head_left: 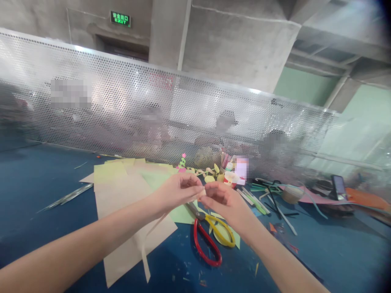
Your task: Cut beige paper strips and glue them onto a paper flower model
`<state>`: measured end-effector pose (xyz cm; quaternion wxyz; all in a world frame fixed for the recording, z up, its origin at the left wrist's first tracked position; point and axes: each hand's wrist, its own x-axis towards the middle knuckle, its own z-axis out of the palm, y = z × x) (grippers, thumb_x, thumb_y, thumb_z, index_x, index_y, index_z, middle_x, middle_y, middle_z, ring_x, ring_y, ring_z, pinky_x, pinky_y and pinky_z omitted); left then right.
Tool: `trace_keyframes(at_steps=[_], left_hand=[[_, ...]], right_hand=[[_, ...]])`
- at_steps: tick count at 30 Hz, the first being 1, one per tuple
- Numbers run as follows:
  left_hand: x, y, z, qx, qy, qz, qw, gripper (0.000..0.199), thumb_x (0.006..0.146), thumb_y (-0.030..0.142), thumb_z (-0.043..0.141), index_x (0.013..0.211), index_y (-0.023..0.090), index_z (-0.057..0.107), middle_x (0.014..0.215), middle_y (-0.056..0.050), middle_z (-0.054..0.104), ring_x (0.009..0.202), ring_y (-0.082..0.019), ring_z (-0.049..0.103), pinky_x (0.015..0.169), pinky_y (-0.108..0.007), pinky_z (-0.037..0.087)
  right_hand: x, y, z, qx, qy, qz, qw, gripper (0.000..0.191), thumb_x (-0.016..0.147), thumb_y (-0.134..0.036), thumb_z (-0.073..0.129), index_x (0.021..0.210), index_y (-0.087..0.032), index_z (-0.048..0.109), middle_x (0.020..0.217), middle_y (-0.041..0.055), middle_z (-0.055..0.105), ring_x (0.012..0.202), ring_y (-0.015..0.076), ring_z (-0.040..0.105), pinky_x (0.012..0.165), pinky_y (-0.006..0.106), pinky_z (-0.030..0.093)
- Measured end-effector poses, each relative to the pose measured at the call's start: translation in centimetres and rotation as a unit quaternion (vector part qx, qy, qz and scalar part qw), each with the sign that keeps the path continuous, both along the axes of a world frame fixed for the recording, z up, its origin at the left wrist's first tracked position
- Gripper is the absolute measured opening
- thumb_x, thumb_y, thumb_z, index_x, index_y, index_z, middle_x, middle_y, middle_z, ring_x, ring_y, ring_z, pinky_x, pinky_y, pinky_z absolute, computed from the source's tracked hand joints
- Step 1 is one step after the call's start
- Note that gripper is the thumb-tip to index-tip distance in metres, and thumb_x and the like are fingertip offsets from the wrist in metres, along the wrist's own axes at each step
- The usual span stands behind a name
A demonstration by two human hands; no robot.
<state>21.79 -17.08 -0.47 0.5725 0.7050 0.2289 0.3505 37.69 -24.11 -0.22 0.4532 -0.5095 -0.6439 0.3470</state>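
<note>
My left hand point(180, 189) and my right hand point(224, 199) meet fingertip to fingertip above the table, both in a pinch. Between them is the small, pale end of a paper strip point(201, 193), mostly covered by the fingers. A long cream length of strip point(144, 256) hangs below my left forearm; its link to the pinched end is hidden. Under my hands lie scissors point(200, 215) with one red and one yellow handle, their blades partly covered. Cream paper sheets point(122, 228) and light green paper point(180, 213) spread beneath my left arm.
A perforated metal screen point(189, 110) runs along the table's back, with blurred people behind it. Thin metal tools point(69, 197) lie left. Small paper craft pieces point(210, 178) stand at the back. To the right are paper strips point(253, 201), a tape roll point(292, 194) and a phone point(338, 187).
</note>
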Motion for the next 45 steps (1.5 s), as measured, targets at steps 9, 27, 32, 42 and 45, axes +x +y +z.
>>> trace_keyframes(at_steps=[9, 27, 32, 42, 45], left_hand=[[-0.3, -0.4, 0.4, 0.026, 0.004, -0.004, 1.0, 0.017, 0.077, 0.032, 0.059, 0.076, 0.015, 0.057, 0.07, 0.001, 0.058, 0.067, -0.011, 0.053, 0.065, -0.023, 0.04], [0.3, -0.5, -0.1, -0.034, -0.016, -0.044, 0.998, 0.016, 0.077, 0.03, 0.061, 0.08, 0.015, 0.055, 0.067, 0.003, 0.056, 0.065, -0.008, 0.054, 0.068, -0.024, 0.043], [-0.3, -0.4, 0.3, -0.075, 0.023, -0.077, 0.994, 0.024, 0.075, 0.031, 0.064, 0.092, 0.017, 0.056, 0.077, -0.001, 0.062, 0.072, -0.012, 0.059, 0.076, -0.031, 0.045], [-0.2, 0.2, 0.0, 0.044, 0.059, -0.042, 0.996, 0.016, 0.069, 0.017, 0.064, 0.083, 0.016, 0.058, 0.072, 0.001, 0.06, 0.067, -0.01, 0.055, 0.066, -0.024, 0.044], [-0.2, 0.1, 0.1, 0.077, 0.058, -0.044, 0.994, 0.01, 0.068, 0.014, 0.063, 0.076, 0.015, 0.057, 0.067, 0.002, 0.058, 0.063, -0.009, 0.053, 0.063, -0.023, 0.043]], right_hand=[[-0.5, 0.1, -0.1, 0.067, 0.001, -0.045, 0.997, 0.024, 0.077, -0.041, 0.061, 0.087, -0.021, 0.051, 0.074, 0.0004, 0.062, 0.068, 0.0144, 0.059, 0.064, 0.027, 0.047], [-0.1, 0.0, 0.2, 0.063, -0.063, -0.046, 0.995, 0.013, 0.079, -0.032, 0.057, 0.078, -0.019, 0.056, 0.075, 0.0001, 0.06, 0.071, 0.0135, 0.056, 0.066, 0.024, 0.044], [0.1, -0.1, 0.5, 0.062, -0.019, -0.05, 0.997, 0.011, 0.079, -0.03, 0.056, 0.078, -0.019, 0.054, 0.072, -0.0022, 0.055, 0.067, 0.0114, 0.053, 0.065, 0.023, 0.042], [0.2, 0.0, 0.5, 0.013, 0.058, -0.036, 0.998, 0.01, 0.079, -0.028, 0.058, 0.074, -0.02, 0.055, 0.072, -0.0035, 0.053, 0.07, 0.0102, 0.052, 0.068, 0.022, 0.042], [0.3, 0.1, 0.2, -0.005, 0.089, -0.021, 0.996, 0.011, 0.078, -0.029, 0.059, 0.074, -0.02, 0.056, 0.073, -0.0038, 0.053, 0.07, 0.0097, 0.052, 0.07, 0.022, 0.043]])
